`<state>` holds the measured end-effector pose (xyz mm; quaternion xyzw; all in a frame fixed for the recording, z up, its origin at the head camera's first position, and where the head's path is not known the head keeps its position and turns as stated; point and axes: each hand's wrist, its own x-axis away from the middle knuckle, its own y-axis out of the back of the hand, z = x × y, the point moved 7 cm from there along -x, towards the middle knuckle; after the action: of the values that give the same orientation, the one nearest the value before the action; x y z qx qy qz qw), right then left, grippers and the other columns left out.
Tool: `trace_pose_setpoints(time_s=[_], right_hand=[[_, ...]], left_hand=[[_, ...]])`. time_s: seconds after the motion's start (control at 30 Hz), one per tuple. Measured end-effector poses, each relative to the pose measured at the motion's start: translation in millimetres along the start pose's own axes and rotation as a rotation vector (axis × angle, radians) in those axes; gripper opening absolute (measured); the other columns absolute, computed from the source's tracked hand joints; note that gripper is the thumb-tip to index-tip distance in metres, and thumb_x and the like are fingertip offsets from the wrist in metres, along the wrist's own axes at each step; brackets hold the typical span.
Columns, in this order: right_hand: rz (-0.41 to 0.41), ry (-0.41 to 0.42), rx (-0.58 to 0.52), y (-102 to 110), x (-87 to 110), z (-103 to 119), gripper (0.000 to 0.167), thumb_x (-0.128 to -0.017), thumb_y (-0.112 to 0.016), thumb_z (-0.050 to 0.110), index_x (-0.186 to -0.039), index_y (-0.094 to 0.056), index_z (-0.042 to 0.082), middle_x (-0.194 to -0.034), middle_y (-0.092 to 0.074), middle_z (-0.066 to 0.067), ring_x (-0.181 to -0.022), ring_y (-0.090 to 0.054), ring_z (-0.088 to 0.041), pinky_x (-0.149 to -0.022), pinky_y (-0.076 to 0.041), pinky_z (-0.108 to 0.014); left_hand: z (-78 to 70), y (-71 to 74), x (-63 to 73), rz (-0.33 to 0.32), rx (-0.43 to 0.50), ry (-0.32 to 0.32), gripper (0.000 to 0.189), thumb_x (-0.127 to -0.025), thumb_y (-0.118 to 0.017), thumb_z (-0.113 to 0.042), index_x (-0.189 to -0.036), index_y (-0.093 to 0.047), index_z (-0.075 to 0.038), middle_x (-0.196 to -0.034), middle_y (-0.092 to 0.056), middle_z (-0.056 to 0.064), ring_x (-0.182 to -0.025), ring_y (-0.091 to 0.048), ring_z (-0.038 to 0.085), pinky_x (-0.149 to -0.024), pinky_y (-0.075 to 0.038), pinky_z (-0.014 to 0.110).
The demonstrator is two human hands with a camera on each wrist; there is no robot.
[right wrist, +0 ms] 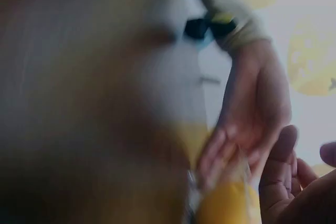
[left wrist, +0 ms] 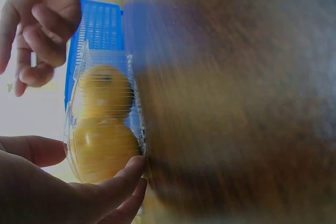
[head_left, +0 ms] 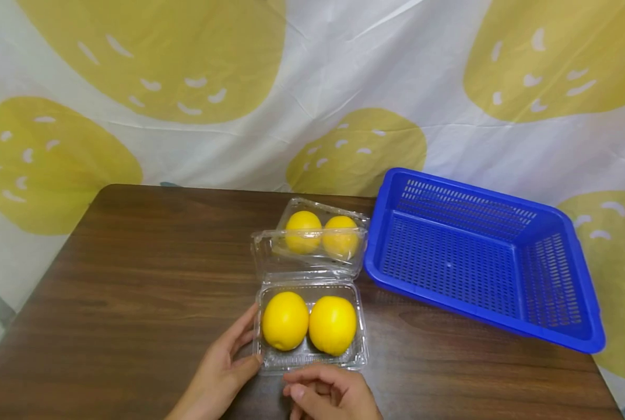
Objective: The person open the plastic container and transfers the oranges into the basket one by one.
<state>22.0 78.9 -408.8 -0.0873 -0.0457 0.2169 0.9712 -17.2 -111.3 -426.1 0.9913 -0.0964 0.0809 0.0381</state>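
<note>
A clear plastic clamshell box [head_left: 312,363] lies with its lid raised at the back, near the front of the table. Two round yellow fruits, a left one [head_left: 285,321] and a right one [head_left: 333,325], sit side by side in it. My left hand [head_left: 219,364] holds the box's left side, thumb at the front corner and fingers along the wall; the left wrist view shows thumb and fingers [left wrist: 123,179] on opposite edges. My right hand [head_left: 333,394] hovers near the front edge, fingers loosely bent around nothing. In the right wrist view that hand [right wrist: 302,198] is partly cut off.
Behind the raised lid [head_left: 307,256] stands a second clear box [head_left: 318,205] with two more yellow fruits. A blue perforated basket [head_left: 449,265] sits at the right, close to both boxes. The brown table [head_left: 150,280] meets a fruit-patterned cloth [head_left: 228,151] at its back.
</note>
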Motion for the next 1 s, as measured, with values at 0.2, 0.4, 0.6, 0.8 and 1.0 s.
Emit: trace_pose_setpoints(time_s=[0.2, 0.4, 0.6, 0.8, 1.0], right_hand=[[0.031, 0.575, 0.57, 1, 3.6, 36, 0.036, -0.099, -0.076, -0.001, -0.134, -0.072, 0.004, -0.12, -0.074, -0.01, -0.095, -0.071, -0.013, -0.08, -0.065, -0.026], [-0.002, 0.763, 0.856, 3, 5.0, 46, 0.032, -0.108, -0.072, 0.02, -0.137, -0.071, 0.007, -0.128, -0.071, -0.007, -0.11, -0.069, -0.015, -0.099, -0.058, -0.022], [0.001, 0.91, 0.956, 4, 1.8, 50, 0.031, -0.108, -0.071, 0.021, -0.133, -0.072, 0.003, -0.129, -0.07, -0.009, -0.115, -0.066, -0.02, -0.103, -0.056, -0.027], [-0.02, 0.85, 1.074, 9, -4.9, 49, 0.035, -0.108, -0.071, 0.027, -0.133, -0.072, 0.003, -0.135, -0.068, -0.01, -0.126, -0.062, -0.028, -0.12, -0.046, -0.029], [-0.017, 0.713, 1.192, 15, -11.7, 46, 0.045, -0.102, -0.078, 0.034, -0.137, -0.07, 0.007, -0.143, -0.064, -0.007, -0.138, -0.056, -0.03, -0.126, -0.041, -0.032]], left_hand=[[24.7, 4.0, -7.2, 0.02, -0.029, -0.064, 0.081, -0.095, -0.072, 0.006, -0.169, -0.037, 0.001, -0.166, -0.042, 0.035, -0.143, -0.058, 0.032, -0.1, -0.059, 0.023], [20.6, 3.3, -5.9, 0.022, -0.021, -0.065, 0.081, -0.095, -0.071, 0.007, -0.168, -0.037, 0.003, -0.167, -0.04, 0.035, -0.144, -0.057, 0.038, -0.102, -0.06, 0.026], [-0.5, -0.3, -0.2, 0.0, 0.021, 0.002, 0.084, -0.09, -0.069, 0.014, -0.167, -0.038, 0.004, -0.168, -0.041, 0.033, -0.146, -0.054, 0.045, -0.1, -0.058, 0.021], [-2.3, -1.5, -0.3, 0.01, 0.035, 0.0, 0.087, -0.088, -0.068, 0.014, -0.168, -0.037, 0.003, -0.169, -0.04, 0.033, -0.147, -0.051, 0.047, -0.102, -0.059, 0.023], [-1.0, -1.1, 0.5, 0.01, 0.039, 0.003, 0.088, -0.088, -0.069, 0.014, -0.169, -0.037, 0.001, -0.17, -0.038, 0.032, -0.149, -0.049, 0.048, -0.101, -0.058, 0.021]])
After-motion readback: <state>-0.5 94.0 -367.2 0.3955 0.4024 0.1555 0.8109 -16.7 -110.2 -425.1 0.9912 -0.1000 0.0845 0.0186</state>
